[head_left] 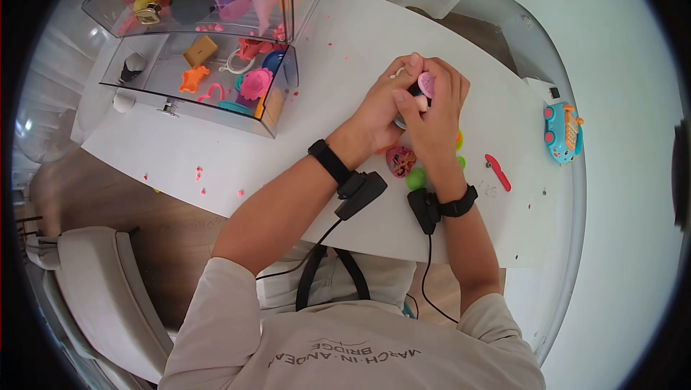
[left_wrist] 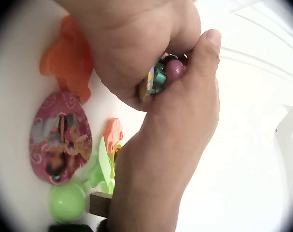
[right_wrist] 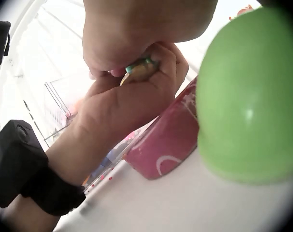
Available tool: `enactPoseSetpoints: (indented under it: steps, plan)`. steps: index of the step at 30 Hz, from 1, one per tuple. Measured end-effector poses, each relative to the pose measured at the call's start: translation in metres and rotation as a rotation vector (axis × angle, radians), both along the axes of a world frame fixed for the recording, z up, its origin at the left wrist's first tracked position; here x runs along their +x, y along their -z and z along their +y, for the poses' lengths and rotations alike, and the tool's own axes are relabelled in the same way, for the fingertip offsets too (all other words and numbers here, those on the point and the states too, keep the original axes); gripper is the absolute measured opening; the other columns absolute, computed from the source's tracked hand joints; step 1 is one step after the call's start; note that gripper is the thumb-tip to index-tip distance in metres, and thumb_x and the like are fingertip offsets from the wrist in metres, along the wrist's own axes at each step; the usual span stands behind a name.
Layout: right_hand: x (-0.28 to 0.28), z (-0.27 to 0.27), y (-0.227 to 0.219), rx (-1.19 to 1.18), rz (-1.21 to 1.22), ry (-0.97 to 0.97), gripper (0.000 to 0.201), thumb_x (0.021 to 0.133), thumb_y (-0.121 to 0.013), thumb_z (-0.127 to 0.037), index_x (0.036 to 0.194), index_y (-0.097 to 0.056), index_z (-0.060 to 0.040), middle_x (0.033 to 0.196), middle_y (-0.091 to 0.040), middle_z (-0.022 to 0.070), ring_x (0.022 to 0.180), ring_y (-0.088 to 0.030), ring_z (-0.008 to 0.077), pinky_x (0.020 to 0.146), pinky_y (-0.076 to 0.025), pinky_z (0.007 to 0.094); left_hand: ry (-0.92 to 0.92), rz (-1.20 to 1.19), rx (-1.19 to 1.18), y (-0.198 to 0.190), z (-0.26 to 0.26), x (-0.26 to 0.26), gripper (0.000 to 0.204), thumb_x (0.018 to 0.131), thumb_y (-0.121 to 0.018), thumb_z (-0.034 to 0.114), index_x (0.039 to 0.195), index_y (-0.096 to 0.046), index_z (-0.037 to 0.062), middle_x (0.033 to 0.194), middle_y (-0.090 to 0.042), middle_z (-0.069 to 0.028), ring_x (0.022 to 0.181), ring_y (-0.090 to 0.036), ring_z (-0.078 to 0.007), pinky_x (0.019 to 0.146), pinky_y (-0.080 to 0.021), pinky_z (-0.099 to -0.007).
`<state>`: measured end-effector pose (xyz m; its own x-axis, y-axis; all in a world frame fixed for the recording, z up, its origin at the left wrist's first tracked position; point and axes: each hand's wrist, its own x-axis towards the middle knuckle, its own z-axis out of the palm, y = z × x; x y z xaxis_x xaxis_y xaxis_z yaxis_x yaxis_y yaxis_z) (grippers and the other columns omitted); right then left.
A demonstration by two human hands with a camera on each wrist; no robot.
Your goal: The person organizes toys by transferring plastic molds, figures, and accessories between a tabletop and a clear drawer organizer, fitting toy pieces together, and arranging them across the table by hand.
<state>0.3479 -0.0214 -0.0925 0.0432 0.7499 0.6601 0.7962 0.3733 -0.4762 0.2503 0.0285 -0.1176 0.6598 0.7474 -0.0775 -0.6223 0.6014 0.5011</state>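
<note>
Fingers of the left hand [head_left: 384,102] and right hand [head_left: 440,118] are curled round a small multicoloured object [head_left: 426,85] in the head view. Object position: enclosed between both hands, above the worktop [head_left: 331,51], with a lilac face exposed. Near the wrists lie a pink printed box [head_left: 401,162] and, just beside it, a rounded green toy [head_left: 416,179]. A red tool [head_left: 498,172] lies to the right of the right wrist; a blue toy vehicle [head_left: 563,133] stands farther right. At the left, a clear drawer unit [head_left: 237,119] contains assorted toys.

Left wrist view: the left hand extends from the top edge, the right hand from below. Green, yellow and purple portions of the object show in the gap between them. An orange toy [left_wrist: 69,60] lies near the pink box; a brown block [left_wrist: 100,204] is partly covered by the right hand.

Right wrist view: the rounded green toy occupies the foreground, adjacent to the pink box. A green and yellow edge of the object is visible between the hands; individual fingertip contacts cannot be determined.
</note>
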Motion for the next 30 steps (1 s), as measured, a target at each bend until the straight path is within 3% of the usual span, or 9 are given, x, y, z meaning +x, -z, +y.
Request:
enactPoseSetpoints:
  steps: [4,6,10,15,22,24,28,30]
  plan:
    - [0.003,0.0,0.002,0.037,0.008,0.022,0.031,0.091,-0.065,-0.012,0.122,-0.065,-0.0069,0.124,-0.062,0.0124,0.116,-0.051,0.0342,0.1,-0.043,0.0444,0.026,0.018,-0.011,-0.001,0.001,-0.002,0.038,0.101,-0.061,0.052,0.117,-0.056,0.017,0.108,-0.06,0.0016,0.097,-0.062,-0.0101,0.082,-0.058,-0.0302]
    - [0.007,-0.001,0.0,0.005,0.261,-0.027,0.024,0.096,-0.062,-0.012,0.118,-0.066,-0.0055,0.122,-0.064,0.0124,0.112,-0.054,0.0325,0.096,-0.046,0.0424,-0.051,-0.017,-0.054,-0.006,-0.001,0.0,0.036,0.101,-0.064,0.048,0.117,-0.056,0.0167,0.107,-0.061,0.0017,0.098,-0.062,-0.0105,0.081,-0.058,-0.0297]
    - [0.011,0.001,0.005,0.023,0.192,0.013,0.021,0.101,-0.058,-0.015,0.116,-0.066,-0.0045,0.119,-0.066,0.0124,0.109,-0.057,0.0309,0.092,-0.048,0.0407,-0.06,-0.001,0.001,-0.005,-0.001,-0.001,0.034,0.1,-0.066,0.045,0.117,-0.056,0.0171,0.107,-0.061,0.0016,0.098,-0.063,-0.0109,0.081,-0.058,-0.0303]
    - [0.01,0.005,0.009,-0.022,0.158,0.023,0.026,0.106,-0.055,-0.025,0.115,-0.065,-0.0036,0.118,-0.064,0.0134,0.108,-0.057,0.0314,0.089,-0.049,0.0412,-0.095,-0.121,-0.228,-0.002,-0.01,0.01,0.035,0.1,-0.068,0.042,0.118,-0.055,0.0155,0.105,-0.061,0.0005,0.093,-0.064,-0.0119,0.079,-0.058,-0.0304]
    - [0.007,0.004,0.005,0.024,0.191,0.051,0.018,0.102,-0.062,-0.019,0.113,-0.065,-0.0044,0.11,-0.062,0.0135,0.099,-0.061,0.03,0.082,-0.052,0.0392,-0.151,-0.029,-0.15,-0.01,-0.007,0.007,0.032,0.099,-0.071,0.035,0.114,-0.052,0.0145,0.102,-0.063,-0.0012,0.087,-0.065,-0.0124,0.074,-0.057,-0.0304]
    - [0.011,0.006,0.007,0.041,0.203,0.062,0.015,0.1,-0.064,-0.013,0.113,-0.066,-0.0048,0.105,-0.063,0.0121,0.091,-0.064,0.0273,0.076,-0.053,0.0369,-0.247,0.113,-0.075,-0.014,-0.006,0.005,0.031,0.099,-0.072,0.03,0.116,-0.051,0.0142,0.101,-0.063,-0.0014,0.086,-0.065,-0.013,0.068,-0.056,-0.0304]
    - [0.008,0.004,0.003,-0.038,0.261,0.104,0.015,0.1,-0.065,-0.011,0.113,-0.066,-0.0045,0.102,-0.064,0.0117,0.084,-0.065,0.0248,0.072,-0.054,0.0349,-0.255,0.13,-0.046,-0.011,-0.008,0.003,0.032,0.099,-0.072,0.026,0.12,-0.05,0.0141,0.102,-0.063,-0.0019,0.088,-0.065,-0.0136,0.064,-0.054,-0.0302]
    - [0.01,0.003,0.004,-0.072,0.326,0.151,0.014,0.101,-0.064,-0.012,0.113,-0.066,-0.0042,0.096,-0.065,0.0093,0.081,-0.065,0.0189,0.068,-0.053,0.0309,-0.214,0.076,-0.134,-0.01,-0.01,0.004,0.031,0.099,-0.072,0.025,0.119,-0.051,0.0134,0.102,-0.063,-0.0034,0.09,-0.064,-0.0154,0.062,-0.054,-0.0302]
